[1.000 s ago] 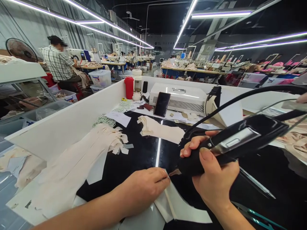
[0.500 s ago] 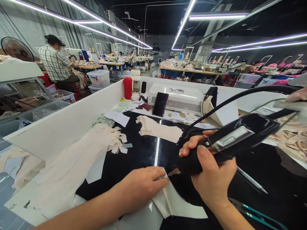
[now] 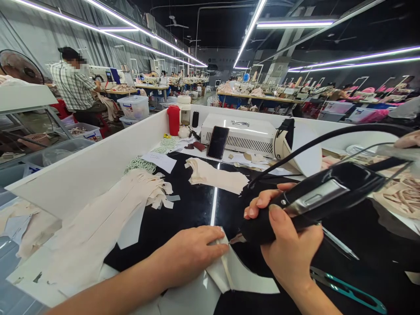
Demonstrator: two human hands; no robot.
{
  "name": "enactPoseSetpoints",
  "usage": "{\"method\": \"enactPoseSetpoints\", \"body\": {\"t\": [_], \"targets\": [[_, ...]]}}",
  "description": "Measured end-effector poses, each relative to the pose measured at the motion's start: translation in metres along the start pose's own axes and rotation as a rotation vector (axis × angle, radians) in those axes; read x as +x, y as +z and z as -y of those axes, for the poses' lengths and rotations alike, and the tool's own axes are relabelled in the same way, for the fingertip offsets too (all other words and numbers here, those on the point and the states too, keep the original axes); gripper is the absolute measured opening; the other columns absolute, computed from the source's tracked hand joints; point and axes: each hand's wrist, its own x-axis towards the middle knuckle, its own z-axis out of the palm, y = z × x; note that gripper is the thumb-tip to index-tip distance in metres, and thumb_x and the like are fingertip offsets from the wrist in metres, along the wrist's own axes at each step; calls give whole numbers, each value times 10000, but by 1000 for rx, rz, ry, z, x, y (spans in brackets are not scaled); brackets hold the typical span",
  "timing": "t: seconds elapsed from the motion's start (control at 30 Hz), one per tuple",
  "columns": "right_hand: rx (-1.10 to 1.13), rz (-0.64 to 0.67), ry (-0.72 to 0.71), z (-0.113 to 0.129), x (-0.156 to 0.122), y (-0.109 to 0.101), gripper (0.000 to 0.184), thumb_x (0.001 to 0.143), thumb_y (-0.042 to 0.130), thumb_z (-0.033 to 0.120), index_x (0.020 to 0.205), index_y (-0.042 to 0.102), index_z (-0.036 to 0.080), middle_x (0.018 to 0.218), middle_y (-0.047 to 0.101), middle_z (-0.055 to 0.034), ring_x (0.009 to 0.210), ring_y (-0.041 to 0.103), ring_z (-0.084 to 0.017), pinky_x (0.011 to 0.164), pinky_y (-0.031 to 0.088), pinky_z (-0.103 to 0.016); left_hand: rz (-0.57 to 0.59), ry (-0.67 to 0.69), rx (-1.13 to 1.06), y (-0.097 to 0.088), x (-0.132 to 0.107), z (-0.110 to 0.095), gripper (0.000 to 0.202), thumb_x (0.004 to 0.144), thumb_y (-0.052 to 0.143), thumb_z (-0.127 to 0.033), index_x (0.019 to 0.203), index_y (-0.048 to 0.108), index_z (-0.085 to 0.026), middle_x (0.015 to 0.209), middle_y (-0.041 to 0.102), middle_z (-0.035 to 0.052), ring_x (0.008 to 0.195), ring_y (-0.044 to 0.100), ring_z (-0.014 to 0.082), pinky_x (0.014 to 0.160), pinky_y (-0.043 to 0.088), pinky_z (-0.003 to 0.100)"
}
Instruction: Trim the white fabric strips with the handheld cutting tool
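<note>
We grip one black tool (image 3: 323, 197) in right hand (image 3: 290, 245), fingers wrapped round, thumb on top. Long axis slants from upper right down to left; tip points left, at edge of cloth (image 3: 247, 275). We hold cloth's far end on black top (image 3: 183, 210) with left hand (image 3: 197, 251), fingers together; cannot tell if pinching. Cloth runs toward us, slightly right. We count one phone (image 3: 218, 142), one red cup (image 3: 173, 120), one pen (image 3: 340, 243).

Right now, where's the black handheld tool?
Head view, right of centre: the black handheld tool is in the person's right hand, its tip close beside the pale piece under the left hand.
</note>
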Motion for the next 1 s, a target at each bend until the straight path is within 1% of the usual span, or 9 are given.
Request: {"method": "enactPoseSetpoints", "body": {"t": [0.13, 0.3, 0.4, 0.43, 0.5, 0.57, 0.67, 0.83, 1.0], "targets": [[-14, -6, 29, 3, 1, -1, 321, 870, 831, 258, 1130, 643, 276, 798, 678, 51, 621, 659, -151, 638, 589, -326, -8, 11, -12, 0, -1, 1, 255, 1057, 528, -72, 1233, 694, -154, 1390, 673, 127, 1282, 688, 249, 1075, 602, 361], [11, -12, -1, 13, 1, -4, 319, 851, 847, 280, 1105, 654, 268, 786, 673, 46, 605, 653, -150, 599, 586, -308, -13, 35, -3, 1, -4, 5, 261, 1069, 505, -77, 1222, 702, -154, 1407, 668, 139, 1303, 674, 275, 1059, 610, 379], [11, -17, 8, 16, 0, -4, 316, 848, 848, 275, 1099, 655, 272, 781, 669, 46, 605, 652, -148, 595, 586, -304, -47, 78, 4, -1, -2, 4, 259, 1070, 495, -78, 1214, 704, -130, 1378, 681, 150, 1299, 664, 293, 1099, 582, 428], [11, -21, 12, 17, -1, -4, 317, 846, 849, 275, 1096, 654, 275, 779, 667, 48, 605, 651, -148, 593, 584, -303, -58, 88, -9, -3, 0, 3, 263, 1067, 489, -70, 1213, 703, -116, 1354, 690, 151, 1283, 666, 287, 1111, 571, 428], [9, -27, 11, 17, -1, -4, 323, 842, 855, 286, 1092, 651, 278, 777, 664, 49, 603, 649, -147, 589, 580, -301, -56, 83, -61, -6, 5, -1, 283, 1050, 482, -40, 1225, 698, -96, 1282, 708, 141, 1209, 683, 255, 1092, 576, 385], [6, -28, 9, 17, -1, -3, 328, 842, 859, 298, 1092, 648, 275, 776, 665, 48, 602, 648, -147, 591, 579, -303, -24, 56, -106, -8, 9, -6, 293, 1034, 494, -29, 1236, 696, -95, 1190, 719, 117, 1095, 698, 221, 1009, 604, 327], [2, -28, 20, 16, -2, -3, 333, 845, 858, 291, 1102, 647, 272, 775, 668, 47, 603, 650, -150, 599, 585, -309, 27, 40, -101, -8, 11, -9, 260, 1020, 537, -50, 1186, 721, -129, 1115, 716, 88, 965, 692, 205, 895, 616, 308], [8, -23, 32, 17, -5, -2, 341, 848, 854, 290, 1118, 646, 276, 783, 669, 49, 609, 653, -151, 607, 591, -312, 62, 31, -70, -7, 7, -9, 243, 995, 584, -53, 1145, 735, -170, 1143, 708, 71, 971, 684, 204, 877, 599, 305], [4, -8, 28, 16, -9, -2, 329, 855, 843, 287, 1118, 646, 275, 789, 660, 48, 616, 652, -148, 617, 591, -313, 62, 29, -56, -7, 6, -9, 227, 995, 599, -71, 1140, 733, -184, 1167, 704, 70, 982, 684, 205, 875, 593, 303]]}}
